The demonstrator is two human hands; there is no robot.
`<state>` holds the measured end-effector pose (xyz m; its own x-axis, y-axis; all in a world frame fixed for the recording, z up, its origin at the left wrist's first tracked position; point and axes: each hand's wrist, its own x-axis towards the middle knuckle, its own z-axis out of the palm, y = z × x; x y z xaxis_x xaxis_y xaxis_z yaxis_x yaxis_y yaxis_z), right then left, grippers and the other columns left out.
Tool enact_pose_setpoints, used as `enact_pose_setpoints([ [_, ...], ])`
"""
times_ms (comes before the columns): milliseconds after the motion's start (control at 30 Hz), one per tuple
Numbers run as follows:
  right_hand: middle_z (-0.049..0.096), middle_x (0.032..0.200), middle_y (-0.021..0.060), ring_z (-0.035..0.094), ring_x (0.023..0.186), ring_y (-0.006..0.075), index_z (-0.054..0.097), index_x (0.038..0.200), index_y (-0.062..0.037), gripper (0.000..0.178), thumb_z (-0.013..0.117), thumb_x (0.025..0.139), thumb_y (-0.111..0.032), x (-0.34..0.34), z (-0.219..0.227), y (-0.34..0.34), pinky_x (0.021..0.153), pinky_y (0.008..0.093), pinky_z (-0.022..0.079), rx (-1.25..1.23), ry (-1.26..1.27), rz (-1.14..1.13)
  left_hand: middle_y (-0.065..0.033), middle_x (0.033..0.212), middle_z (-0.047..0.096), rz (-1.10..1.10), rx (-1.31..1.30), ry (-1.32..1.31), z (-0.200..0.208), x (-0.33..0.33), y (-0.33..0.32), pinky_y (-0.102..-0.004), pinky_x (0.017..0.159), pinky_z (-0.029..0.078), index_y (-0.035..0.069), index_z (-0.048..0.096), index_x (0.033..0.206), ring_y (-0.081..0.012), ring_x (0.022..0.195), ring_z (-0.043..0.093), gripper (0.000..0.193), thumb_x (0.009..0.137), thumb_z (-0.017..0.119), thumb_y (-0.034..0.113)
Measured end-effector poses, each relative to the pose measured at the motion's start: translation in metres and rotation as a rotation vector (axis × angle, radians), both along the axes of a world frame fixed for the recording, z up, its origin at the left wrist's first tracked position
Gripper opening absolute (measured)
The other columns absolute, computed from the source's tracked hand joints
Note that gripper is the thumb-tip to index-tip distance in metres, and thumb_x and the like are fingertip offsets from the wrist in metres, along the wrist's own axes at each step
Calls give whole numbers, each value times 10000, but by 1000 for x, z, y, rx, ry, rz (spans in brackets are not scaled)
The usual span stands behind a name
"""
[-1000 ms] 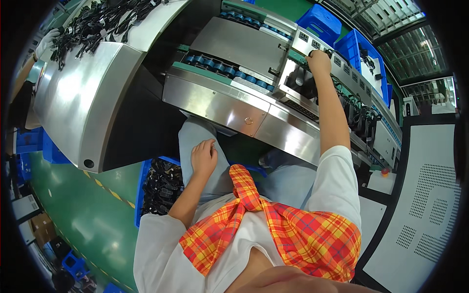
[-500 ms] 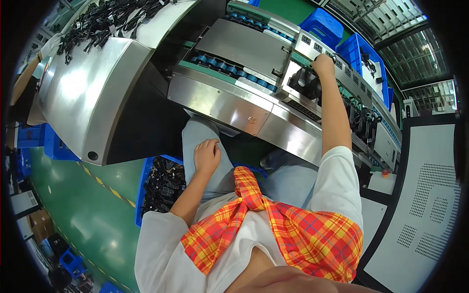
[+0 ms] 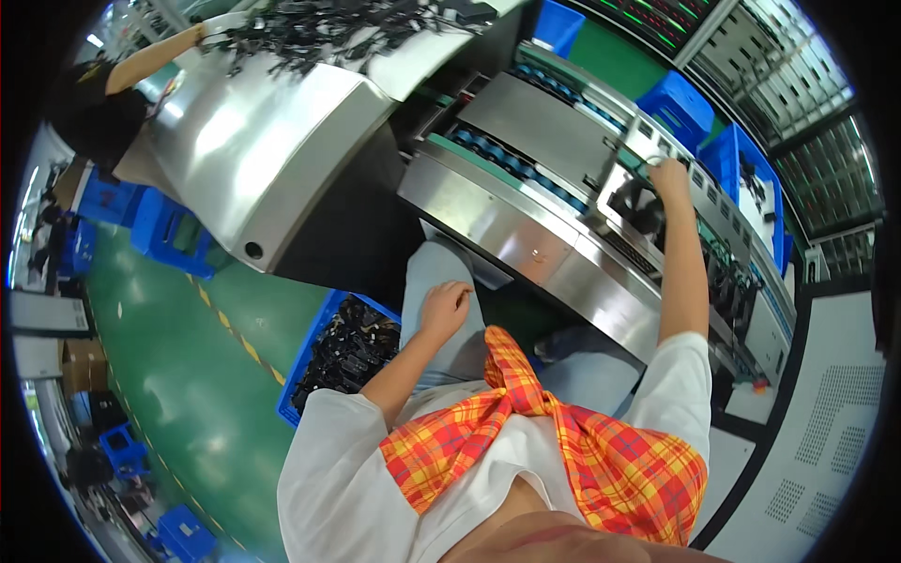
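My right hand (image 3: 668,176) reaches far forward over the metal conveyor machine (image 3: 526,108). Its fingers are bent together at the row of sockets (image 3: 648,141), and something thin and dark shows beside them. What they grip is mostly hidden. Just below this hand, black parts (image 3: 640,206) sit in a silver frame on the machine. My left hand (image 3: 446,310) lies loosely curled on my left thigh, with nothing visible in it.
A blue crate (image 3: 343,352) of black adapters and cables stands beside my left leg. Black cables (image 3: 347,33) heap on the steel chute (image 3: 282,141), where another person's gloved hand (image 3: 223,23) reaches in. Blue bins (image 3: 746,174) stand beyond the machine. A white perforated panel (image 3: 826,413) is on the right.
The view has swung left, so everything appears shifted right and slightly down. My right hand stays at the sockets, my left on the thigh. The other person's arm shows more.
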<state>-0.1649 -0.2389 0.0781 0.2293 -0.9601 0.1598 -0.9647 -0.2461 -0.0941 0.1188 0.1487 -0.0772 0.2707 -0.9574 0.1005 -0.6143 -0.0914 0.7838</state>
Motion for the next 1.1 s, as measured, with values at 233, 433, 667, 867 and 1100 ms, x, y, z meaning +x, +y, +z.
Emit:
enact_pose_setpoints([
  [233, 647, 891, 169, 602, 832, 380, 598, 1102, -132, 374, 484, 846, -379, -37, 7, 25, 732, 452, 471, -224, -324, -198, -134, 848, 598, -167, 36, 140, 135, 63, 20, -341, 711, 466, 22, 599, 970, -262, 794, 592, 188, 839, 551, 147],
  [433, 622, 938, 231, 589, 858, 389, 373, 1339, -30, 673, 490, 856, -484, -28, -7, 46, 761, 466, 459, -4, -48, -209, -106, 896, 612, -455, 52, -184, 288, 109, -26, -332, 757, 461, 9, 607, 952, -232, 856, 588, 193, 834, 575, 159],
  [667, 522, 1115, 311, 503, 1063, 414, 357, 1276, 130, 800, 546, 821, -500, 34, -3, 117, 896, 453, 407, -147, -35, -132, -152, 1023, 628, -173, -199, -466, 296, 164, -246, -336, 850, 447, 3, 608, 1047, -278, 976, 588, 412, 792, 640, 325],
  [867, 478, 1234, 240, 382, 1200, 383, 517, 1156, 80, 689, 594, 761, -479, 44, -6, 121, 1037, 481, 242, -242, 7, -160, -187, 1150, 579, 321, -92, -875, 271, 164, -376, -461, 940, 376, 78, 487, 1254, -343, 1114, 517, 792, 669, 635, 591],
  [1100, 490, 1257, 181, 356, 1230, 362, 610, 1036, 41, 574, 606, 733, -447, 37, -14, 120, 1066, 474, 205, -269, -102, -150, -123, 1246, 541, 271, 334, -686, 288, 160, -392, -589, 1007, 196, 189, 415, 1328, -332, 1181, 475, 804, 645, 641, 548],
])
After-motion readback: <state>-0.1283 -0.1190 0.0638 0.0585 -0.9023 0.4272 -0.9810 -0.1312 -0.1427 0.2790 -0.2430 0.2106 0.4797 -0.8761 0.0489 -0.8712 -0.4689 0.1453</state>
